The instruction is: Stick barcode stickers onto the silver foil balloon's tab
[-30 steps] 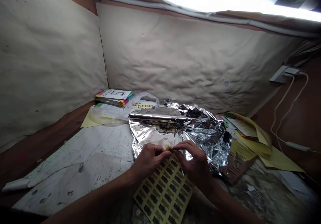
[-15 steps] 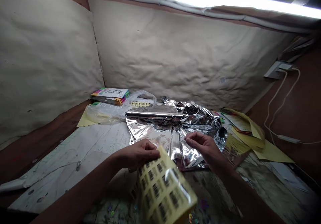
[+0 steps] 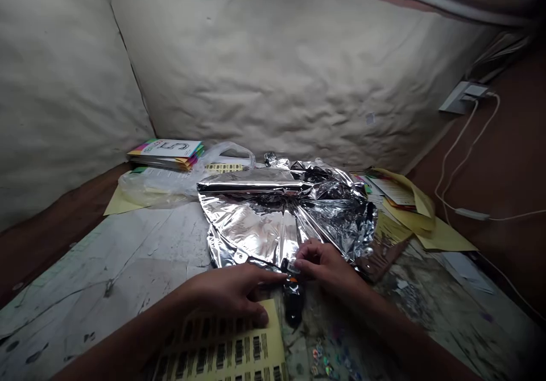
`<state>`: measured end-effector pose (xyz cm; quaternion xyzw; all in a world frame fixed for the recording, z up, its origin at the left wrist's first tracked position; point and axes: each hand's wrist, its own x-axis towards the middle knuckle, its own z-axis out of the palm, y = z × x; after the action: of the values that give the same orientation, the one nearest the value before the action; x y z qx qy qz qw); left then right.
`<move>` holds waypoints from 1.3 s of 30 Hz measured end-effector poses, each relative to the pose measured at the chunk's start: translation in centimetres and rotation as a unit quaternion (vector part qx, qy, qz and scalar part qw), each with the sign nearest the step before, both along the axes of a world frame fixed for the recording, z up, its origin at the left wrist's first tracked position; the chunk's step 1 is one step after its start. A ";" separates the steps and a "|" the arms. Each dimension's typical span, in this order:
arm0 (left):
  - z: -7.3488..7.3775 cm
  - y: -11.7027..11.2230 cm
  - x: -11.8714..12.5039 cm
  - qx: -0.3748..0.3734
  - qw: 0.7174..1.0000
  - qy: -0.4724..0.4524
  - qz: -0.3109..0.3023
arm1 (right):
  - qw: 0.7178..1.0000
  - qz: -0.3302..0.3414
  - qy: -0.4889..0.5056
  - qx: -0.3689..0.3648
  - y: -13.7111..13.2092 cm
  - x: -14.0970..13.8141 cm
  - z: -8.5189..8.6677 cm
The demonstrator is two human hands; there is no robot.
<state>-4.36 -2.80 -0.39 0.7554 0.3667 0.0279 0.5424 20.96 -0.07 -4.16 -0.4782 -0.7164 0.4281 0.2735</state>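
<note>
My left hand point(image 3: 232, 290) is open, with its index finger stretched toward a glossy black strip-like object point(image 3: 293, 307) that has a small orange band. Its thumb rests at the edge of a yellow sheet of barcode stickers point(image 3: 239, 352), which lies on the table. My right hand point(image 3: 326, 264) is closed in a pinch at the near edge of a crumpled silver foil sheet point(image 3: 251, 224). A small pale piece shows by its fingertips, too small to name. The black object's upper end meets the foil between both hands.
Colourful booklets point(image 3: 168, 150) are stacked at the back left beside a clear plastic bag point(image 3: 166, 185). Yellow papers point(image 3: 446, 236) lie at the right. A white cable point(image 3: 443, 165) hangs from a wall socket point(image 3: 464, 98). Shiny small bits point(image 3: 324, 361) are scattered near the front.
My left hand has let go of the lifted sticker sheet, which now lies flat, and points at the black object. My right hand has come down and left to the foil's edge. The view has shifted.
</note>
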 end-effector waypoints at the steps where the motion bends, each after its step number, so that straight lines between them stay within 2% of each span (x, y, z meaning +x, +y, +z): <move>1: 0.1 0.0 0.0 0.010 1.000 0.000 -0.009 | 1.000 0.000 -0.002 -0.001 0.0 0.0 -0.1; 6: 0.1 -0.2 0.3 0.014 1.000 0.003 -0.009 | 0.999 -0.005 -0.039 0.017 -0.1 -0.1 0.0; 11: 0.1 -0.2 0.3 0.014 1.000 0.011 -0.007 | 0.992 -0.015 -0.102 0.072 -0.6 -0.7 1.0; 14: 0.0 -0.3 0.2 0.017 1.000 0.014 0.001 | 0.986 -0.016 -0.127 0.102 -0.8 -1.0 0.9; 18: 0.0 -0.4 0.3 0.019 1.000 0.013 0.005 | 0.983 -0.033 -0.118 0.137 -0.6 -0.7 0.3; 20: 0.0 -0.4 0.3 0.016 1.000 0.010 0.001 | 0.977 -0.034 -0.121 0.171 -0.5 -0.2 0.7; 21: 0.0 -0.3 0.2 0.012 1.000 0.007 -0.002 | 0.973 -0.003 -0.131 0.189 -0.5 0.1 1.0; 25: -0.1 0.0 -0.2 0.000 1.000 0.001 -0.020 | 0.944 0.233 -0.151 0.180 -0.8 1.0 2.9; 27: 0.0 0.1 -0.5 -0.002 1.000 0.027 -0.014 | 0.936 0.268 -0.150 0.173 -0.8 1.2 3.3; 30: 0.2 0.2 -0.7 -0.004 0.998 0.066 0.001 | 0.933 0.271 -0.147 0.186 -0.6 1.3 3.2; 32: 0.3 0.1 -0.8 -0.001 0.998 0.069 0.000 | 0.937 0.279 -0.134 0.161 -0.5 1.3 3.0; 37: 0.4 0.1 -0.7 0.007 0.998 0.068 -0.014 | 0.969 0.172 -0.133 0.117 -0.4 0.8 2.1; 39: 0.4 0.1 -0.7 0.009 0.998 0.062 -0.021 | 0.972 0.161 -0.127 0.112 -0.3 0.5 1.8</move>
<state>-5.07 -2.68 0.04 0.7679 0.3839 -0.0270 0.5121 21.42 -0.33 -2.39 -0.3733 -0.8564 0.3192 0.1590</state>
